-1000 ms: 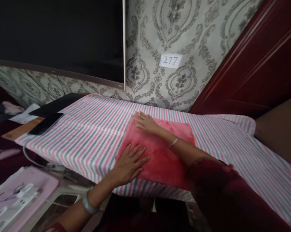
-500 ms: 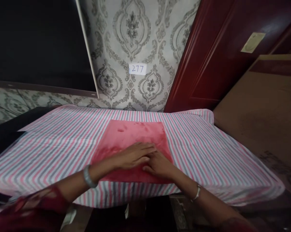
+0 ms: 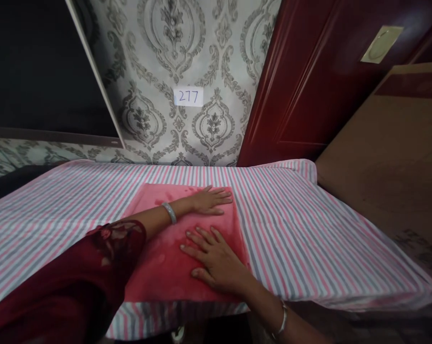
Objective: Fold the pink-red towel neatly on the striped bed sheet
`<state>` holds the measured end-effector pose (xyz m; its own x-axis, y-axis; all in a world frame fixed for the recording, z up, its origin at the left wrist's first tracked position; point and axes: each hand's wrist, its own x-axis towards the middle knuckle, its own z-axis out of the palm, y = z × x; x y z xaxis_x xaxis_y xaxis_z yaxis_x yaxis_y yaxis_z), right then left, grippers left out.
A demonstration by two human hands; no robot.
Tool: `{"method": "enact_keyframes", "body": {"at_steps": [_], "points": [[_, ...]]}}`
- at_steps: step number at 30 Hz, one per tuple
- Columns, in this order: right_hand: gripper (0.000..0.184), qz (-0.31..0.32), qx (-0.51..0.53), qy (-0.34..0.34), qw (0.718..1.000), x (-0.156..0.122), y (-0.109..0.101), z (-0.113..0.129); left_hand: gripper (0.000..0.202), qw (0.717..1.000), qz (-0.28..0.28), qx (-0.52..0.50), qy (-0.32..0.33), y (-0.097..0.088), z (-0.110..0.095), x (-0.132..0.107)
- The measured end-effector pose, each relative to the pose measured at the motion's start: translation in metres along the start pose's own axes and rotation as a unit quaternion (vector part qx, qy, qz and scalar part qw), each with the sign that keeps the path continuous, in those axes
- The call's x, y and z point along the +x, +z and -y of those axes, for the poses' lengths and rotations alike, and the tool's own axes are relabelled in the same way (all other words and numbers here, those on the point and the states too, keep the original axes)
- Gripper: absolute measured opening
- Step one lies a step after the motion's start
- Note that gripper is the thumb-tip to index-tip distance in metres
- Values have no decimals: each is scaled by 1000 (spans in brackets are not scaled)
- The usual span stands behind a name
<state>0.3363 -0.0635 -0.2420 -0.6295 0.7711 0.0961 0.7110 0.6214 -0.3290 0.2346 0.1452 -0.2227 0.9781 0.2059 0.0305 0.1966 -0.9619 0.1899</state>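
A red and pink rectangular sheet (image 3: 155, 267), smooth with darker blotches, lies flat on a striped cloth (image 3: 295, 229). It looks like a folded fabric or soft plastic piece; its exact kind I cannot tell. My left hand (image 3: 209, 200) rests palm down near the sheet's far right corner, fingers spread toward the right edge. Closer to me, my right hand (image 3: 218, 263) presses flat on the sheet's right half, its fingers fanned out and pointing up and left. Neither hand grasps anything. My left forearm crosses over the sheet's left part and hides some of it.
The pink, grey and white striped cloth covers the table. A black screen (image 3: 40, 71) hangs at the left on patterned wallpaper bearing a paper label (image 3: 189, 96). A dark red door (image 3: 302, 95) and a large cardboard box (image 3: 388, 157) stand at the right.
My hands, overlapping at the sheet's middle before, are now apart. The left has slid away from me to the far right corner; the right has spread its fingers. The view has shifted slightly.
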Motion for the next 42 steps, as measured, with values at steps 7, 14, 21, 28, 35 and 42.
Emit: {"method": "enact_keyframes", "body": {"at_steps": [7, 14, 21, 28, 35, 42], "points": [[61, -5, 23, 21, 999, -3, 0, -1, 55, 994, -40, -76, -61, 9, 11, 12], [62, -11, -3, 19, 1000, -2, 1, -3, 53, 996, -46, -46, -65, 16, 11, 12], [61, -18, -30, 7, 999, -1, 2, -2, 56, 996, -37, -3, -82, 14, 5, 15], [59, -22, -66, -3, 998, -1, 4, -1, 57, 984, -3, 86, -154, -6, -15, 18], [60, -37, -95, 8, 995, -5, -1, 8, 51, 996, -36, 15, -84, -26, -48, -16], [68, -60, -111, 5, 992, -24, 14, 22, 52, 991, -10, 45, -123, -7, -63, -67]]}}
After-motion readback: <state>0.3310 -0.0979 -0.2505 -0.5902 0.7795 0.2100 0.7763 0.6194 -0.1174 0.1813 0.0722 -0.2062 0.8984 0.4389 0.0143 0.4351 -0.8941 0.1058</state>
